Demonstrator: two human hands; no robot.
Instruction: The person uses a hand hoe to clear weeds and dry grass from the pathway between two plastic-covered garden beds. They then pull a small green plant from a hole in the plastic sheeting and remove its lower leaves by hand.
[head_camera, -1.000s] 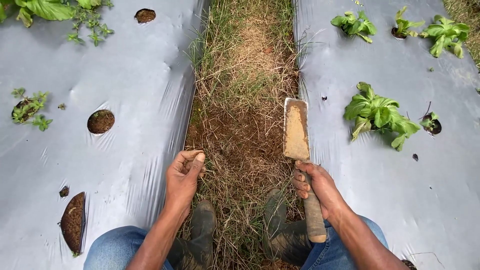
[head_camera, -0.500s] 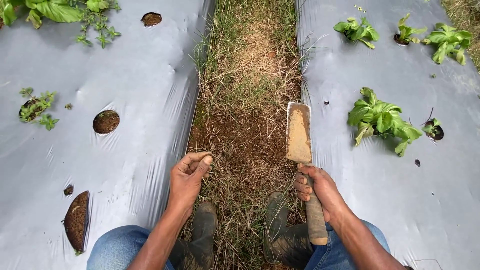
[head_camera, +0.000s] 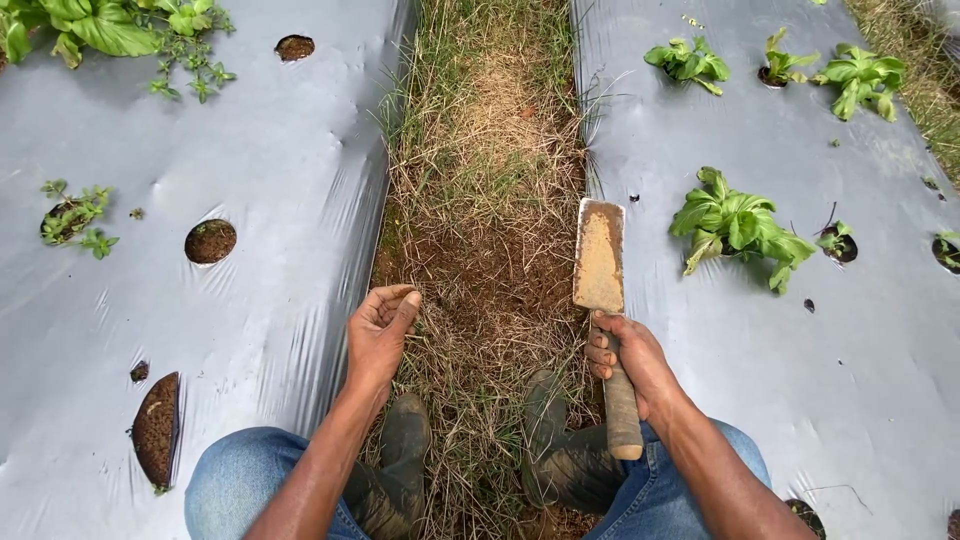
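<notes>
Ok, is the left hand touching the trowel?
Apart. The head view shows the left hand curled over the dry grass strip, with bare ground between it and the trowel in the right hand.

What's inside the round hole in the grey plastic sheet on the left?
The round hole in the grey plastic sheet shows only bare brown soil, no plant. Whatever lies under the sheet around it is covered and cannot be seen.

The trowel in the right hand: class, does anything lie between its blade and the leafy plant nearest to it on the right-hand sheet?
Nothing visible does. The right hand grips the trowel, whose blade lies at the path's edge. Between it and the leafy plant there is only bare grey plastic sheet.
</notes>
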